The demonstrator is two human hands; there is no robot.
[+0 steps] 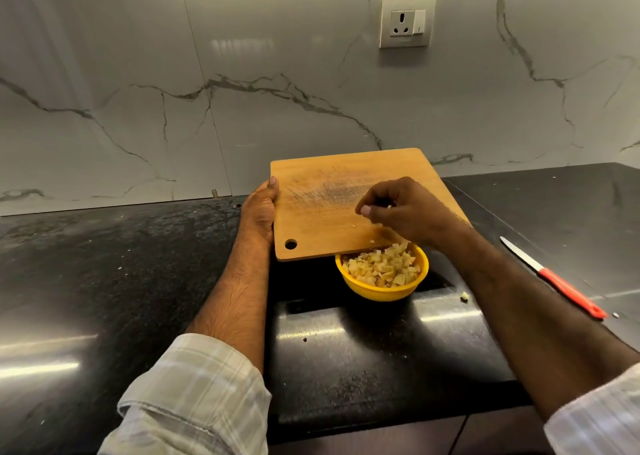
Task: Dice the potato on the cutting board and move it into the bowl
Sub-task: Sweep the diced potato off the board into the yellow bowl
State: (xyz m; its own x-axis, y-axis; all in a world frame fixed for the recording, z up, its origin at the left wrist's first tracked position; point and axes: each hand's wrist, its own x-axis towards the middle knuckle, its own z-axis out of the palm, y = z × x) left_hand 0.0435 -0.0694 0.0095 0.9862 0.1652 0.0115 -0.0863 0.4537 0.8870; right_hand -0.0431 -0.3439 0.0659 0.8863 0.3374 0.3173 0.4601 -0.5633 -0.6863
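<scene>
The left hand (259,213) grips the left edge of the wooden cutting board (322,212), thumb on top and fingers hidden beneath, holding it raised off the dark desk (104,264) and tilted so that its near edge dips over the yellow bowl (381,290). The right hand (403,208) rests on the board's face with its fingers curled loosely inward, thumb tip showing at the front; a pale speck shows by the fingers, but whether it is pinched there or merely lying on the wood I cannot tell. The diced potato (381,267) sits almost wholly in the bowl, heaped near the rim, directly below and toward the person from the right hand — the bowl lies just under the board's low near-right corner. Only a few crumbs (353,226) cling to the board, to the left of and below the right hand's fingers. The move ahead turns on that slope: the right hand is the nearer one, and a sweep down the board toward the wrist would likely carry the scraps over the edge into the bowl. The red-handled knife (561,283) lies on the desk well to the right of the right forearm, with one stray potato bit (464,296) between forearm and handle.
</scene>
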